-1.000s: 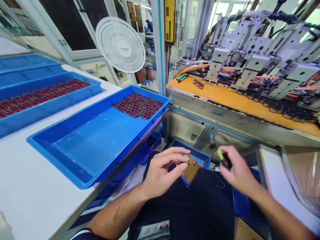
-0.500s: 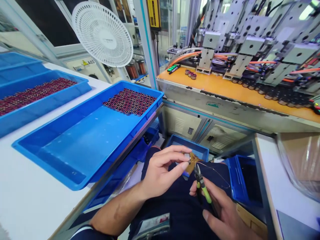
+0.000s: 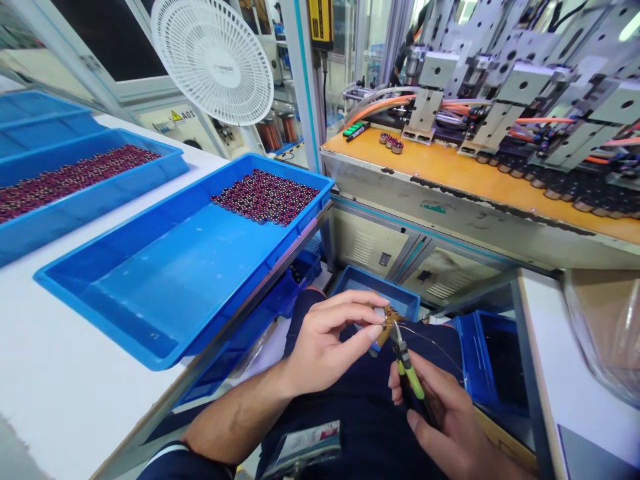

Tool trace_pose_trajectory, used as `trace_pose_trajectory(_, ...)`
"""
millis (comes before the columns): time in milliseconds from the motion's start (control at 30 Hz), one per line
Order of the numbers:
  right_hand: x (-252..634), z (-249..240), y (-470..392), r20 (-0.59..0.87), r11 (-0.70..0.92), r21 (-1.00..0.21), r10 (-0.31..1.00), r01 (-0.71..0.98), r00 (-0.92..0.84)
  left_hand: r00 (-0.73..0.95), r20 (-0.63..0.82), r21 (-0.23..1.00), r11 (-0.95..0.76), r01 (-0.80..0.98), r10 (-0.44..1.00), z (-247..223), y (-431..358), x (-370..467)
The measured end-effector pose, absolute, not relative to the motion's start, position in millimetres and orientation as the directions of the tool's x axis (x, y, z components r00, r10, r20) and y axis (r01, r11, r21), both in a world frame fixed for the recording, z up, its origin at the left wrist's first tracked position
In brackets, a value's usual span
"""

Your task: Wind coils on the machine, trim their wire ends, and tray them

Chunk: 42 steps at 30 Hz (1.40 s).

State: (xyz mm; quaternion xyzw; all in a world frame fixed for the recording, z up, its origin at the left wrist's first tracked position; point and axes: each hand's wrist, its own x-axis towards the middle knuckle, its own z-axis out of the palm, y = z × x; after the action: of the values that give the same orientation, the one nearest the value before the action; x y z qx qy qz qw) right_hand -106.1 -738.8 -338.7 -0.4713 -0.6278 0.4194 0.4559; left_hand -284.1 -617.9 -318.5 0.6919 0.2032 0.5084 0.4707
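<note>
Beside a white tabletop (image 3: 55, 360), hands (image 3: 447, 413) with pliers (image 3: 415, 383), fan (image 3: 213, 63), orange-topped bench (image 3: 445, 168)

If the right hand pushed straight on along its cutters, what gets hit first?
Probably the thin wire by the tips of the cutters, next to the small part in the left hand; depth is unclear here.

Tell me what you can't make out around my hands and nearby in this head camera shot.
All in the head view:
- Metal part: mostly hidden by your left hand.
- Pliers: handle ends covered by your right hand.
- Wire: too thin to tell whether the pliers touch it.
- Badge: print too small and blurred.
- Far-left tray of parts: cut off by the left edge.
</note>
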Motion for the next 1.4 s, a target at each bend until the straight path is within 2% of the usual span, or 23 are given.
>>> trace_pose_trajectory(200,-105,-348,-740,0.19,0.219,-0.942,0.973,0.253,-0.134,0.411,0.507,0.861,-0.463,-0.208,0.758,-320,-618,-284)
trace_pose_trajectory(400,-107,-339,-736,0.025,0.029,-0.98,0.999,0.196,-0.024,0.429,0.503,0.862,-0.468,-0.194,0.75,-324,-615,-284)
trace_pose_trajectory(567,-103,-350,-747,0.018,0.002,-0.988,0.995,0.155,0.1,0.406,0.646,0.756,-0.616,-0.222,0.647,-330,-609,-287)
trace_pose_trajectory(700,-89,-350,-760,-0.071,-0.069,-0.98,0.997,0.189,-0.008,0.375,0.662,0.75,-0.586,-0.308,0.649,-334,-608,-288)
trace_pose_trajectory(933,-79,-339,-768,-0.069,-0.04,-0.99,0.974,0.134,-0.218,0.395,0.646,0.763,-0.544,-0.35,0.653,-335,-613,-285)
trace_pose_trajectory(1400,-91,-326,-761,-0.071,-0.07,-0.997,0.952,0.012,-0.298,0.398,0.676,0.737,-0.583,-0.342,0.62,-329,-619,-286)
